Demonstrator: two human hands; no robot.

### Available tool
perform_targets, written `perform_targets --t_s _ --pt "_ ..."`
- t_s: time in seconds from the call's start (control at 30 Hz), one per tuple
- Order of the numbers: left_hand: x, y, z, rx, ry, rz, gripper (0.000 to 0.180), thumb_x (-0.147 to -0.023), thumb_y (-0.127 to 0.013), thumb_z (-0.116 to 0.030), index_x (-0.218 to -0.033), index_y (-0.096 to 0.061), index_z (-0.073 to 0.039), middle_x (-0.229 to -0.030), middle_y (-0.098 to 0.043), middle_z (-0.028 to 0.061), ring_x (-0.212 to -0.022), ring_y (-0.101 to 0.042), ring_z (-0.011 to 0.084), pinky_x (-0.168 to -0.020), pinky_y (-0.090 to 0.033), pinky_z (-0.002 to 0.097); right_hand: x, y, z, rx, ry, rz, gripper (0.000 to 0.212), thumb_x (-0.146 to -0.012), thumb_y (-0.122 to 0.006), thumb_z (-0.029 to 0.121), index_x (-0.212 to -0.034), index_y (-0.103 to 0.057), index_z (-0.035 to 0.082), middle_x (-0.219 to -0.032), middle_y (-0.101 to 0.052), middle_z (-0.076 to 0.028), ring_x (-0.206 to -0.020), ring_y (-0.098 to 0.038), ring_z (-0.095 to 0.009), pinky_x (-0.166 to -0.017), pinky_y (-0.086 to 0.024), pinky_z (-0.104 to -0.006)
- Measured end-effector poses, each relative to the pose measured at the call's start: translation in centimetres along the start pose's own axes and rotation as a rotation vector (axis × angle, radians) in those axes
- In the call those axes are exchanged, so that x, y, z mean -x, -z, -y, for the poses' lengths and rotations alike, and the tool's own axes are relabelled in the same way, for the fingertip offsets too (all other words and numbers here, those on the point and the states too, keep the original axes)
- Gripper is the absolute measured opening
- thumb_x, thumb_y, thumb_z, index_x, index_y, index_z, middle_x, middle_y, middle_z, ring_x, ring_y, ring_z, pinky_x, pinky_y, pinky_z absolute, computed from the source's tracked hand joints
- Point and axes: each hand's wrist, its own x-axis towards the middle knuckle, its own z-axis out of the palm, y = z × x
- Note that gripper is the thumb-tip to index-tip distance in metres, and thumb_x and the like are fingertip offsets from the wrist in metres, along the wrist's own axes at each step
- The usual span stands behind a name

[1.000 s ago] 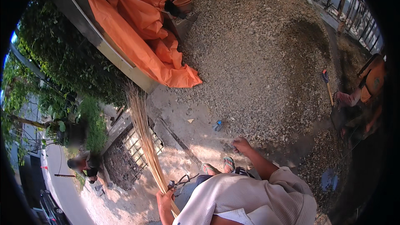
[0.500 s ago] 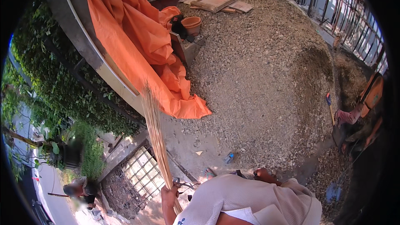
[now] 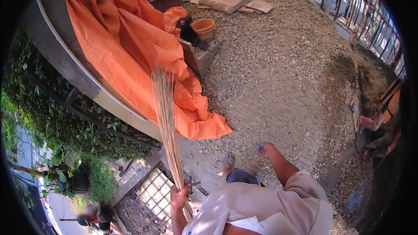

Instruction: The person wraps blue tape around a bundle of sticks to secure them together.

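A long broom of thin straw-coloured sticks (image 3: 167, 126) slants up from my left hand (image 3: 179, 196), which is closed round its lower part. The bristle tips fan out in front of an orange tarp (image 3: 130, 39); whether they touch it I cannot tell. Something dark, perhaps a strap, shows beside my left fingers. My right hand (image 3: 269, 151) reaches forward over the edge of the gravel pile (image 3: 278, 74). Its fingers are closed on a small blue object (image 3: 260, 147), mostly hidden. My sandalled foot (image 3: 229, 160) stands on the ground between both hands.
A metal grid (image 3: 153, 195) covers an opening at the lower left, with a leafy hedge (image 3: 87, 109) beyond. An orange bucket (image 3: 203, 29) and wooden frame (image 3: 226, 1) lie farther off. One person (image 3: 93, 217) is at lower left, another (image 3: 383, 115) at right beside a shovel (image 3: 354, 117).
My right hand has moved forward from beside my body, out over the gravel. The broom stays in my left hand. My foot has come forward into view, and the scene has shifted slightly.
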Motion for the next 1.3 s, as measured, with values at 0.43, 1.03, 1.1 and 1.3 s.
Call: perform_targets --t_s 0.43,1.03,1.1,1.3 --pt "-18.1 -0.6 -6.9 0.071 -0.022 0.052 0.011 -0.088 -0.067 -0.003 -0.098 -0.063 0.000 -0.073 -0.067 0.0096 -0.050 -0.054 0.0115 -0.043 -0.040 0.0265 14.9 -40.4 16.5 0.537 1.002 0.703 0.040 -0.097 -0.067 0.024 -0.128 -0.060 0.000 -0.109 -0.068 -0.007 -0.101 -0.064 -0.016 -0.087 -0.052 -0.0320" --pt "-34.0 -20.3 -20.8 -0.451 -0.136 1.045 0.020 -0.091 -0.074 -0.017 -0.089 -0.059 -0.005 -0.066 -0.052 0.0001 -0.052 -0.046 0.0096 -0.046 -0.035 0.0253 21.4 -27.9 9.4 0.834 1.257 0.390 0.029 -0.089 -0.074 0.031 -0.097 -0.071 0.003 -0.084 -0.071 -0.013 -0.078 -0.069 -0.030 -0.069 -0.050 -0.0412" --pt "-34.8 -21.5 -21.0 -0.392 -0.151 1.098 0.020 -0.091 -0.075 -0.016 -0.088 -0.058 -0.005 -0.067 -0.053 0.0003 -0.053 -0.046 0.0100 -0.047 -0.035 0.0256 22.1 -27.3 9.2 0.924 1.219 0.238 0.029 -0.089 -0.074 0.031 -0.094 -0.070 0.003 -0.082 -0.069 -0.013 -0.076 -0.068 -0.030 -0.067 -0.049 -0.0418" --pt "-40.3 -21.9 -22.2 -0.378 -0.251 1.201 0.014 -0.090 -0.070 -0.010 -0.097 -0.064 0.000 -0.075 -0.065 0.0074 -0.054 -0.053 0.0115 -0.046 -0.041 0.0271 21.4 -27.1 6.0 0.849 1.261 -0.038 0.030 -0.091 -0.070 0.033 -0.091 -0.069 0.002 -0.080 -0.068 -0.013 -0.076 -0.067 -0.031 -0.068 -0.049 -0.0433"
